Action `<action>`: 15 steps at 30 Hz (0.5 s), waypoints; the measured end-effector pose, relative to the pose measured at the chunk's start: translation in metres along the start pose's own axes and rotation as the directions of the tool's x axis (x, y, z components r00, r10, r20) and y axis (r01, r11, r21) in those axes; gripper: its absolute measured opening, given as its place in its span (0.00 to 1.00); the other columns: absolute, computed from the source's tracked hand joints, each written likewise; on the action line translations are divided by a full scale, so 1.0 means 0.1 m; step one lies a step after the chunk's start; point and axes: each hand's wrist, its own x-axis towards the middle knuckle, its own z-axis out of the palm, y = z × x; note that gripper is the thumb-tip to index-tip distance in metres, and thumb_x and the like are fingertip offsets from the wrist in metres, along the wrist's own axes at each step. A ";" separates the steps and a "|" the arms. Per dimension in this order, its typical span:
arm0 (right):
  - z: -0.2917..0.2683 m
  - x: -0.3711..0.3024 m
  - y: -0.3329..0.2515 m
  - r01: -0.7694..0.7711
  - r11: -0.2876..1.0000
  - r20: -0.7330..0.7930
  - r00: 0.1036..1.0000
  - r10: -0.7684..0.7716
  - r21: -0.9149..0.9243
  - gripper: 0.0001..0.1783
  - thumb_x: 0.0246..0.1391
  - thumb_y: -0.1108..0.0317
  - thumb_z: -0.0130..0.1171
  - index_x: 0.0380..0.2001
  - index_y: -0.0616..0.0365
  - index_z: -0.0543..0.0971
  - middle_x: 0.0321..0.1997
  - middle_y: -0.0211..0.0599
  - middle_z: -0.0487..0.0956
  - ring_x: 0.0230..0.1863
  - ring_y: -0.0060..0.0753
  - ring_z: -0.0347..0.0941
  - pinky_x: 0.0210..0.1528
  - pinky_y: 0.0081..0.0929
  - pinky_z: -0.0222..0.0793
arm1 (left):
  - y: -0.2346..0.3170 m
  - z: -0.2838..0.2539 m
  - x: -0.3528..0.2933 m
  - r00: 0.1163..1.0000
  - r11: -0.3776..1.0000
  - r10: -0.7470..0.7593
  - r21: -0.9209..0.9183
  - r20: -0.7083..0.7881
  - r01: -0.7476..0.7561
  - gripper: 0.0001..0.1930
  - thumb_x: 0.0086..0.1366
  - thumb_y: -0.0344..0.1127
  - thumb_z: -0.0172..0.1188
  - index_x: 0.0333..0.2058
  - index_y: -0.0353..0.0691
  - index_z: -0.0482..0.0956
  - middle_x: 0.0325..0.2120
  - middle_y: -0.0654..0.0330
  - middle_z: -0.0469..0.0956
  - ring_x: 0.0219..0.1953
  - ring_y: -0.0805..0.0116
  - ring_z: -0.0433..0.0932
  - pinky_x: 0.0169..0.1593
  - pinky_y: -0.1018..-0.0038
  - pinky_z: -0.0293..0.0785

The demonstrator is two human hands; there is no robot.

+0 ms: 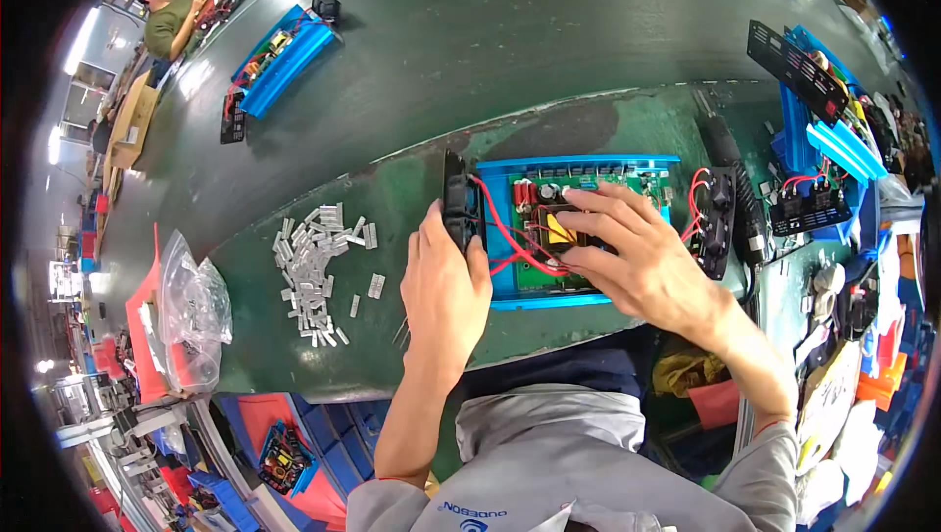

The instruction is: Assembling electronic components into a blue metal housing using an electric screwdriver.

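In front of me lies a blue metal housing [588,164] with a green circuit board [534,277] inside it. A black end panel [455,184] stands at its left end, and thick red wires [498,214] run from it to the board. My left hand [443,282] grips this panel between thumb and fingers. Over the board, my right hand [642,263] has its fingers spread, with the tips among the wires and near a yellow-wrapped component [561,228]. Its fingers hide part of the board. A second black end panel [720,218] hangs off the right end on red wires.
Many small clear-grey pieces [309,267] lie scattered on the left, beside a clear plastic bag [191,316]. Another blue unit [284,62] sits farther back. More units [823,140] pile up at right, near a dark tool with a cord [750,218]. A person [172,23] sits far left.
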 end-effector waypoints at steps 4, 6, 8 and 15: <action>0.00 -0.19 -0.21 -0.152 0.987 -0.239 0.958 0.159 0.048 0.21 0.44 0.76 0.73 0.45 0.59 0.81 0.53 0.42 0.79 0.58 0.50 0.75 0.56 0.43 0.71 | -0.13 -0.03 0.04 0.995 0.994 0.096 0.061 -0.026 -0.094 0.30 0.66 0.35 0.62 0.62 0.25 0.64 0.48 0.40 0.76 0.50 0.40 0.75 0.53 0.53 0.72; 0.08 -0.49 -0.22 -0.208 0.976 -0.276 0.936 0.217 0.063 0.23 0.42 0.75 0.74 0.45 0.59 0.81 0.52 0.43 0.80 0.54 0.48 0.76 0.53 0.40 0.72 | -0.21 -0.05 0.01 0.990 0.994 0.112 0.014 -0.085 -0.111 0.30 0.68 0.39 0.64 0.63 0.29 0.66 0.55 0.41 0.75 0.57 0.45 0.74 0.60 0.59 0.70; 0.10 -0.69 -0.27 -0.253 0.967 -0.287 0.925 0.250 0.027 0.26 0.40 0.75 0.75 0.47 0.58 0.81 0.50 0.41 0.80 0.49 0.44 0.76 0.49 0.38 0.72 | -0.21 -0.21 -0.08 0.993 0.996 0.084 -0.031 -0.078 -0.087 0.28 0.69 0.38 0.63 0.64 0.33 0.68 0.61 0.47 0.74 0.62 0.55 0.73 0.64 0.64 0.68; 0.11 -0.78 -0.11 -0.188 0.980 -0.109 0.977 0.181 -0.065 0.31 0.29 0.80 0.66 0.46 0.56 0.86 0.42 0.30 0.78 0.41 0.37 0.72 0.43 0.34 0.71 | -0.50 -0.50 -0.55 0.999 0.998 -0.037 0.048 -0.032 0.038 0.15 0.62 0.26 0.68 0.48 0.37 0.82 0.45 0.53 0.77 0.43 0.58 0.80 0.44 0.69 0.77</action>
